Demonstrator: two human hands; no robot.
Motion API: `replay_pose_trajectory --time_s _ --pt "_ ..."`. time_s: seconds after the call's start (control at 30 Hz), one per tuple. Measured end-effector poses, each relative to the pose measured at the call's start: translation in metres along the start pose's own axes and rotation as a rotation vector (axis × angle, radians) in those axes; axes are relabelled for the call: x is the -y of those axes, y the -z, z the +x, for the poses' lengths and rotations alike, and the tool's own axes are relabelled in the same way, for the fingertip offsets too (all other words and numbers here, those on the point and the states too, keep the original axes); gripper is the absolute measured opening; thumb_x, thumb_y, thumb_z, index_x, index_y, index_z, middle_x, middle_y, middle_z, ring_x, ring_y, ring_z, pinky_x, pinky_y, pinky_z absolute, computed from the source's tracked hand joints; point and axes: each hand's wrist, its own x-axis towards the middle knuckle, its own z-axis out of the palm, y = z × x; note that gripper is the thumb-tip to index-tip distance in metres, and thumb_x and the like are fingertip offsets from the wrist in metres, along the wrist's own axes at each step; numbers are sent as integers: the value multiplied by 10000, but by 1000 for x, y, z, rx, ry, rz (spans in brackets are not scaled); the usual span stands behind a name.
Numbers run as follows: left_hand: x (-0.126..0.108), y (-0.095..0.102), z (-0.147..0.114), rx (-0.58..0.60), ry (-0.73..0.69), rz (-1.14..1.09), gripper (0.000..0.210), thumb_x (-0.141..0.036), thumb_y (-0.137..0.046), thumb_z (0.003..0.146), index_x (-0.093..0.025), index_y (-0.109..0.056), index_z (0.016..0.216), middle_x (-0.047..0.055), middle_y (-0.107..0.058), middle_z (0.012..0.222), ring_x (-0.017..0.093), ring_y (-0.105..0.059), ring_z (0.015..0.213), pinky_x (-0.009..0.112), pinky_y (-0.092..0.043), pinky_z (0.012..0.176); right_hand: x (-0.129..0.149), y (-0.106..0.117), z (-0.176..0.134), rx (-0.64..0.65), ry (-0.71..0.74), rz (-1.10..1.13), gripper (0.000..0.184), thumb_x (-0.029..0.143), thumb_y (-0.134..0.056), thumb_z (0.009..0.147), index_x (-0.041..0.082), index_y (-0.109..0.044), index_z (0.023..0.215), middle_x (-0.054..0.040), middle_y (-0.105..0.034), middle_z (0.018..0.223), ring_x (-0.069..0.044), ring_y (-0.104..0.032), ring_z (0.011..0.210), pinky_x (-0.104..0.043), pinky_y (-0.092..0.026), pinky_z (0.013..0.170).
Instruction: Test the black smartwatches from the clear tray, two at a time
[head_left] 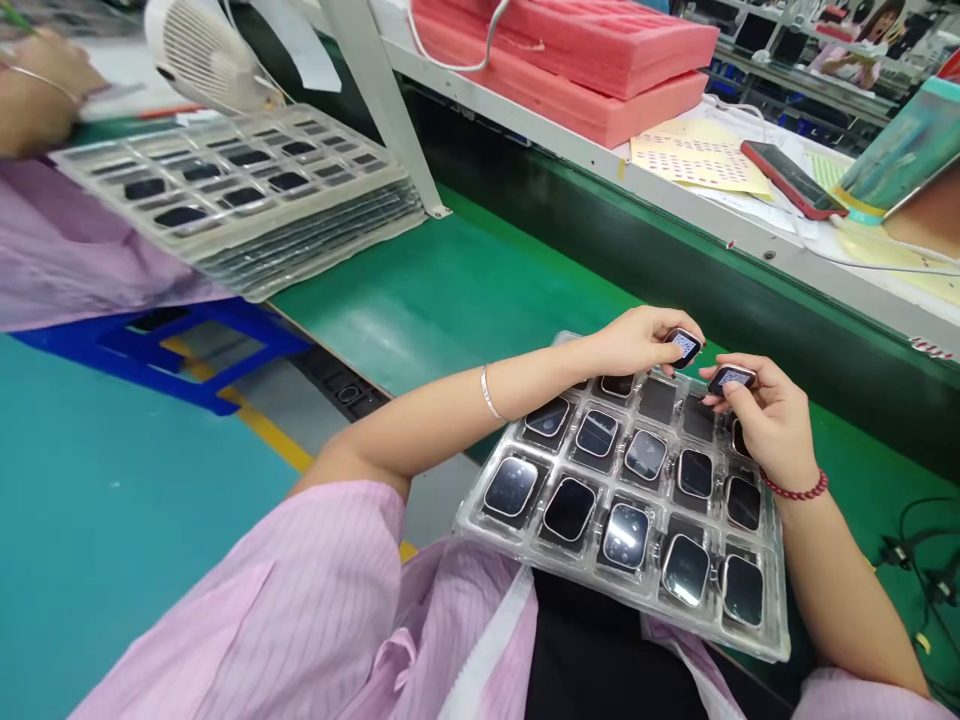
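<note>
My left hand [634, 343] pinches a smartwatch body [684, 346] by its edges, its screen lit with a pale pattern. In my right hand [777, 415] is a second smartwatch body [730, 379], also lit, with the thumb on its face. Both are held just above the far edge of a clear plastic tray [577, 562]. Rows of dark-screened watch bodies without straps, such as one watch body [627, 534], fill the near pockets. Two pockets in the far row, below my hands, show no watch. Part of that far row is hidden by my hands.
At the left, a stack of similar trays [322, 235] stands beside a white fan [199, 55] and a co-worker's arm [45, 85]. Red foam blocks [562, 60], a phone [793, 180] and a teal container [911, 150] rest on the shelf. Black cables [926, 560] lie at right.
</note>
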Motion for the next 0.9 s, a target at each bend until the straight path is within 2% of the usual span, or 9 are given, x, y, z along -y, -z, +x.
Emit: replay_pose_trajectory --time_s 0.13,0.3,0.5,0.7,0.77,0.9 --pt "-3 0 -2 10 37 25 193 -90 -595 815 -117 -622 1004 37 -675 862 105 -638 629 209 -505 572 1 0 0 11 -15 -14 270 404 -636 923 223 -628 1123 -77 -699 1039 -173 -675 724 -299 -590 642" --pt "-6 -1 -2 13 36 2 191 -47 -556 810 -113 -625 974 29 -663 847 101 -627 653 245 -543 652 2 -1 0 -2 -27 -16 280 422 -635 921 223 -628 1118 -80 -700 1026 -182 -673 730 -311 -592 639" --pt "-3 -2 -2 20 19 -26 185 -51 -572 799 -106 -632 966 38 -650 840 115 -622 654 265 -546 640 4 -1 -1 7 -32 -11 268 411 -644 924 224 -631 1115 -75 -697 1027 -171 -667 726 -293 -573 650" --pt "0 -2 -3 24 37 26 185 -195 -557 853 -120 -634 1003 64 -661 904 126 -624 631 254 -514 577 2 1 -1 -31 -60 63 306 487 -580 949 206 -632 1057 -78 -691 942 -162 -616 628 -293 -525 563" --pt "4 -2 -3 18 8 51 252 -122 -527 812 -138 -620 1045 60 -657 959 128 -635 680 248 -515 609 1 0 0 -18 -58 36 300 440 -638 915 211 -603 1106 -73 -683 958 -159 -601 631 -286 -513 557" --pt "9 -2 -4 -32 -93 156 394 -27 -539 677 -160 -604 1042 50 -638 1025 156 -624 861 271 -522 753 1 -3 0 28 -17 22 431 313 -673 860 232 -515 1253 -83 -653 1103 -190 -634 828 -289 -539 646"
